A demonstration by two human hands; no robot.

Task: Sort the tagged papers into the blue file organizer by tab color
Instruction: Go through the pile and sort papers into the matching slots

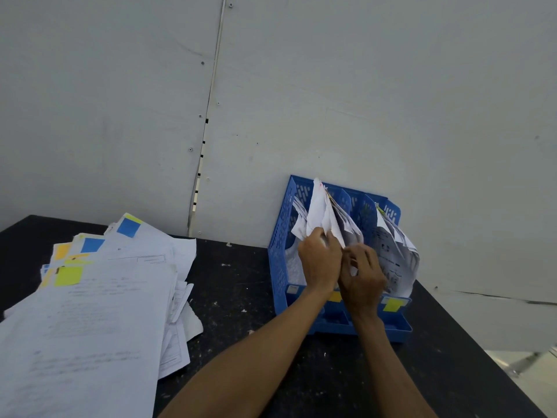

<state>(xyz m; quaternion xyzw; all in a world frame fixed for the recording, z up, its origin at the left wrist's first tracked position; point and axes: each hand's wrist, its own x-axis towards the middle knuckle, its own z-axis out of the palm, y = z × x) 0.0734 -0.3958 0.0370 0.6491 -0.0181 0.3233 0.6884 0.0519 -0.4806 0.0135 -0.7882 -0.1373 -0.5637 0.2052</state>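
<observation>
I am gripping the papers [324,212] with my left hand [319,262] and pinching their edge with my right hand [363,277]. They are standing in a slot of the blue file organizer [280,257], and I am trying to keep the edges squared so nothing buckles.

One blue file organizer [280,267], one loose pile [105,312] on the worktop [235,297], one held bunch of papers [319,206], two hands — left hand [321,260], right hand [363,279].
</observation>
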